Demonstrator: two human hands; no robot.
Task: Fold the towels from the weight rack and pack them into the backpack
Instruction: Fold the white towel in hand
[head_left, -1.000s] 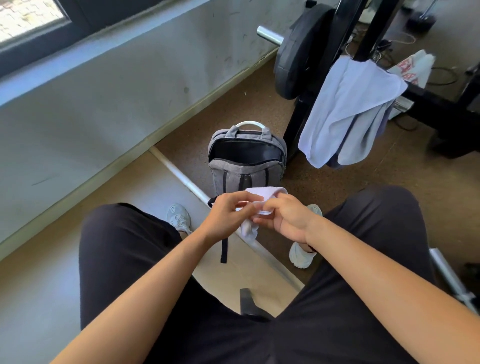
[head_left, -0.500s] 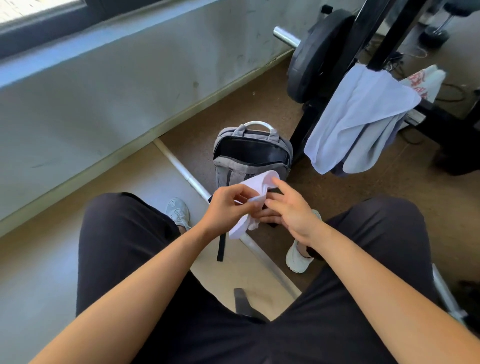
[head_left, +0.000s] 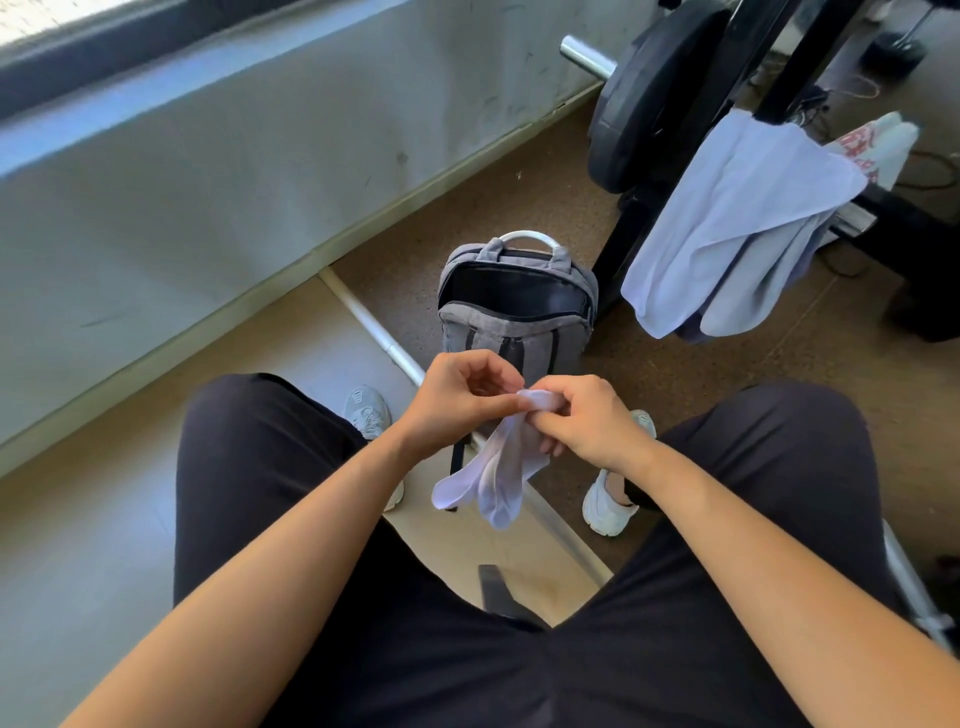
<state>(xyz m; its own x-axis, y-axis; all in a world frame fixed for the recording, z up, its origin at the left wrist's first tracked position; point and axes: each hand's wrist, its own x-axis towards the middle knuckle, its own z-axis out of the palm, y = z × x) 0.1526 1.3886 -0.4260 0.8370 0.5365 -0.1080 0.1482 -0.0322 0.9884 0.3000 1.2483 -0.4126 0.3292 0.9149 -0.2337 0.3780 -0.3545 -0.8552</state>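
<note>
Between knees: small white towel (head_left: 496, 480) hangs limp, creased lengthwise; left grip (head_left: 457, 400), right grip (head_left: 587, 421) pinch top.

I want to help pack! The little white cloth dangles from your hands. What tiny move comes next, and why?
Probably fold the dangling end up to the pinched top. The left hand and right hand both pinch the small white cloth at its top while the rest hangs loose, so it likely isn't compact enough for the open backpack yet.
</note>
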